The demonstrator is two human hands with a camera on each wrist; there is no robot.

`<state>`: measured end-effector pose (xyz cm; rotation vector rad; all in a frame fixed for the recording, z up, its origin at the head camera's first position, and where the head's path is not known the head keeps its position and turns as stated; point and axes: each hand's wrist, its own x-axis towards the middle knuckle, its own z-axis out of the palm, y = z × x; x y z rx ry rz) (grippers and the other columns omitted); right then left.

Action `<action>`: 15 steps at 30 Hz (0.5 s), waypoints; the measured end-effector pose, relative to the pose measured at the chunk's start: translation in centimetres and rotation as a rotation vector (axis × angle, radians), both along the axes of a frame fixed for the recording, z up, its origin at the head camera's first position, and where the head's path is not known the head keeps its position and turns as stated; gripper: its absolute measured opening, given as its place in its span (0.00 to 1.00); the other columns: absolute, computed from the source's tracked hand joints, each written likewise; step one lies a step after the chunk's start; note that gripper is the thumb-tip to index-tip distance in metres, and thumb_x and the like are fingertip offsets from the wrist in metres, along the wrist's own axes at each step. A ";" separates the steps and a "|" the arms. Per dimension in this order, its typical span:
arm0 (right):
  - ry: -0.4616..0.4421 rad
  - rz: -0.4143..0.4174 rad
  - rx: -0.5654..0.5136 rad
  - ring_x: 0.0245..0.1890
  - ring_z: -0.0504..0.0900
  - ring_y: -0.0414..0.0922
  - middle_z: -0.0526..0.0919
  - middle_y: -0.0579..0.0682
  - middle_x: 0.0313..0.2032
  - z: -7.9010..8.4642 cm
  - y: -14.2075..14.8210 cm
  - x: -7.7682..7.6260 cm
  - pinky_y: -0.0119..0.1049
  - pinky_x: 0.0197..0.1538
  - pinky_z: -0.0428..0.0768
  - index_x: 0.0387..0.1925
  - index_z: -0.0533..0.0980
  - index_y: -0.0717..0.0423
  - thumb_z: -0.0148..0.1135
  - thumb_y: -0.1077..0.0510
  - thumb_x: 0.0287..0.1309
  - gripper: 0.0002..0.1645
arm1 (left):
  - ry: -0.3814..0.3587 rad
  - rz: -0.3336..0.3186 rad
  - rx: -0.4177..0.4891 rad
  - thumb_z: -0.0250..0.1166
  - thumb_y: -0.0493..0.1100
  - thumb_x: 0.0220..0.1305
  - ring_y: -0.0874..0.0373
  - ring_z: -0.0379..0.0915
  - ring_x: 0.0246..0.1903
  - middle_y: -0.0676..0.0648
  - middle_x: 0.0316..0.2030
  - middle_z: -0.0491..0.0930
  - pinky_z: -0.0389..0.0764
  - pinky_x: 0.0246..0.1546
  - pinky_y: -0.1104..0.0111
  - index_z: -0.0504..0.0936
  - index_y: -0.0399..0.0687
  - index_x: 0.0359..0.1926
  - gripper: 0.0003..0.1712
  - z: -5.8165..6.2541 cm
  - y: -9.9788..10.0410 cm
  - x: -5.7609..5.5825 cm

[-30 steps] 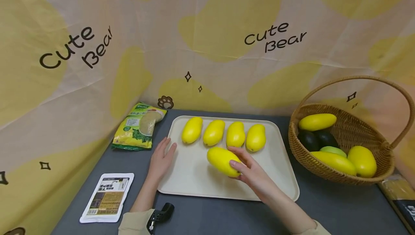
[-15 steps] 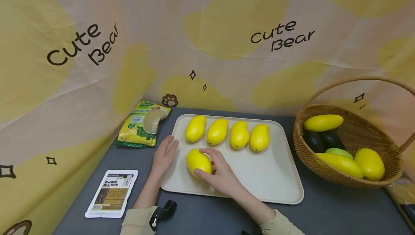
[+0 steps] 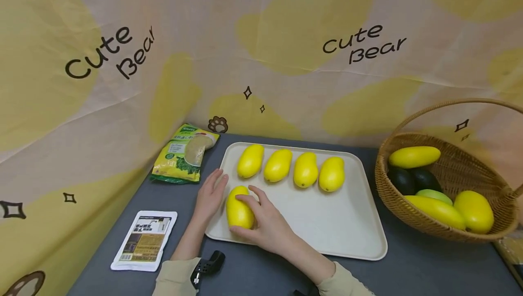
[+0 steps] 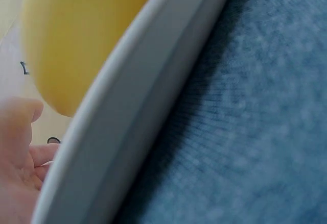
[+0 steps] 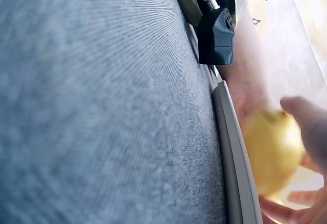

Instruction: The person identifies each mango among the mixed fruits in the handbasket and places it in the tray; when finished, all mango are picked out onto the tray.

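Observation:
A yellow mango [image 3: 238,212] sits at the left part of the cream tray [image 3: 327,223]. My right hand [image 3: 271,225] curls round it, thumb at the near end and fingers over the far end. In the right wrist view the same mango [image 5: 271,152] lies between thumb and fingers, slightly blurred. My left hand [image 3: 210,196] lies at the tray's left edge with fingers stretched forward, beside the mango and holding nothing. Along the tray's far side several more mangoes [image 3: 305,170] stand in a row.
A wicker basket [image 3: 392,205] on the right holds yellow, dark and green fruit. At the back left lies a yellow-green food bag [image 3: 184,155]. Nearer, a white pouch [image 3: 143,241] rests on the grey table [image 3: 253,273]. A printed cloth [image 3: 282,46] hangs behind.
My right hand has carried the mango leftward and down to the tray's left part, turning it more lengthwise. The left hand stays at the tray edge. The head view has shifted slightly.

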<state>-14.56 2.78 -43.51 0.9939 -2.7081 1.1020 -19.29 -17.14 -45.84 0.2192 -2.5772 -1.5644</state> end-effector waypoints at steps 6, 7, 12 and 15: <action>-0.045 0.025 0.009 0.51 0.77 0.44 0.59 0.50 0.70 0.0 0.4 0.2 0.36 0.46 0.78 0.68 0.65 0.40 0.69 0.36 0.52 0.44 | -0.011 -0.001 0.003 0.49 0.60 0.74 0.43 0.51 0.71 0.41 0.72 0.58 0.53 0.69 0.47 0.66 0.42 0.70 0.34 0.0 0.0 -0.1; -0.051 0.028 0.004 0.53 0.77 0.44 0.58 0.50 0.71 0.0 0.5 0.2 0.37 0.48 0.78 0.68 0.64 0.41 0.69 0.37 0.52 0.44 | -0.014 -0.001 0.003 0.48 0.60 0.74 0.43 0.50 0.71 0.41 0.72 0.58 0.53 0.69 0.47 0.66 0.42 0.70 0.34 0.0 0.0 -0.1; -0.056 0.042 -0.032 0.58 0.74 0.43 0.58 0.48 0.71 -0.3 0.7 0.1 0.38 0.55 0.77 0.69 0.62 0.45 0.71 0.43 0.52 0.46 | -0.022 0.002 0.007 0.48 0.60 0.74 0.44 0.50 0.72 0.42 0.72 0.57 0.53 0.69 0.47 0.66 0.43 0.70 0.35 -0.1 0.0 -0.2; -0.056 0.046 -0.057 0.54 0.75 0.41 0.58 0.47 0.71 -0.6 0.7 0.0 0.32 0.49 0.78 0.69 0.62 0.46 0.72 0.43 0.52 0.46 | -0.020 0.000 0.005 0.48 0.60 0.74 0.44 0.50 0.72 0.42 0.72 0.57 0.53 0.69 0.47 0.66 0.43 0.70 0.35 0.0 0.0 -0.2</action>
